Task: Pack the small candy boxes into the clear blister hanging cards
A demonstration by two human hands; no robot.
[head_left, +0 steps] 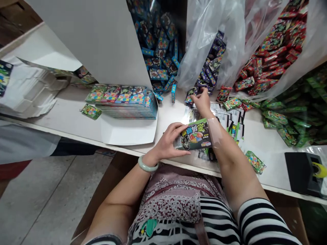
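Note:
My left hand (168, 142), with a pale green bangle at its wrist, grips a black and green printed plastic bag (196, 135) by its left end. The bag's clear flap (215, 132) reaches toward my right forearm. Farther back, my right hand (202, 102) has its thumb and fingers closed on a small purple packet (190, 96) at the foot of the purple pile (211, 69). Part of that grip is hidden by the hand itself. Several flat printed bags (224, 119) lie fanned out under my right forearm.
A white tray (127, 132) holds stacked multicoloured packets (122, 97) at left. Piles of blue (160, 51), red (276, 58) and green packets (301, 112) line the back and right. One blue packet (173, 93) stands upright. A black tape dispenser (301, 172) sits at right.

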